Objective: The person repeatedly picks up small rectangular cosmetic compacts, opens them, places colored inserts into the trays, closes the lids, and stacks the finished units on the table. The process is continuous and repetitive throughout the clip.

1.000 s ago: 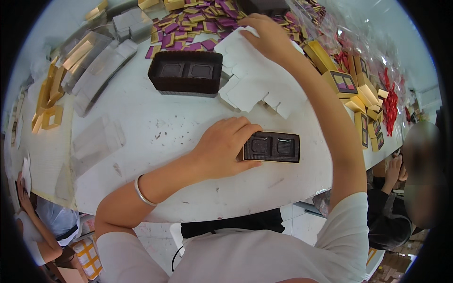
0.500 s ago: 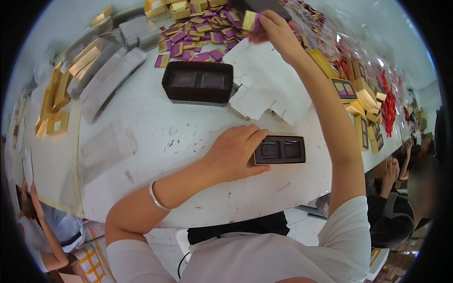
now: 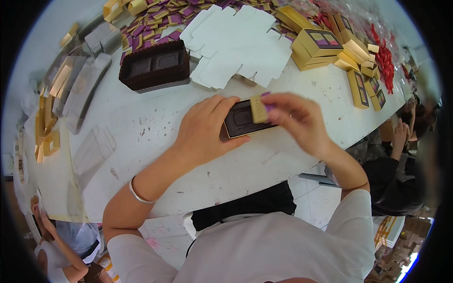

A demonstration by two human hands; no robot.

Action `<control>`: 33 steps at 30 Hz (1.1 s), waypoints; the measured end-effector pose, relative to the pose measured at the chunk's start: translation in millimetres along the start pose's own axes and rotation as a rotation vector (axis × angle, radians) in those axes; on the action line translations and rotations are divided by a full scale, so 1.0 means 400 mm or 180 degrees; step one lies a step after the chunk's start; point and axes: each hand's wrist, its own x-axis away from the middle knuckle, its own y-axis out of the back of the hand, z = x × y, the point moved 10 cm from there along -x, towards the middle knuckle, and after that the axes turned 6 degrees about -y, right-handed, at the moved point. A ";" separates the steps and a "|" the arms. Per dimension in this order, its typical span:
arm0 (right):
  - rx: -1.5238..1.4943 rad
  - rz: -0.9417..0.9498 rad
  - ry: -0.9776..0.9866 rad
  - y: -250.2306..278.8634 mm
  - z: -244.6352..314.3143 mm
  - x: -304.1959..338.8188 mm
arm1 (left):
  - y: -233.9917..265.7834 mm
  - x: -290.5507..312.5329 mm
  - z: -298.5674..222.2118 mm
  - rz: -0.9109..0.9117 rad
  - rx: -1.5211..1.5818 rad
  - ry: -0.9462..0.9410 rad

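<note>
The left hand (image 3: 207, 129) lay flat, fingers spread, pinning a dark brown two-well plastic tray (image 3: 245, 120) near the front edge of the white table (image 3: 155, 155). The right hand (image 3: 297, 118), somewhat blurred, pinched a small gold-and-purple wrapped piece (image 3: 259, 107) between thumb and fingertips just over the tray. Behind stood a stack of dark brown trays (image 3: 155, 68), flat white card blanks (image 3: 240, 42) and gold boxes (image 3: 318, 45).
</note>
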 end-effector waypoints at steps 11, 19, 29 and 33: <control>0.1917 -0.0491 0.2587 -0.066 0.133 0.044 | -0.005 -0.007 -0.005 0.0114 -0.0078 0.0021; 0.1905 0.0029 0.2425 -0.106 0.073 0.038 | -0.006 -0.004 -0.004 0.0123 -0.0054 0.0012; 0.2197 0.0852 0.0863 -0.115 0.017 -0.075 | -0.012 -0.018 -0.011 0.0267 0.0054 -0.0026; 0.1980 0.0903 0.0990 -0.103 0.053 -0.076 | -0.024 -0.010 0.005 0.0456 0.0001 0.0146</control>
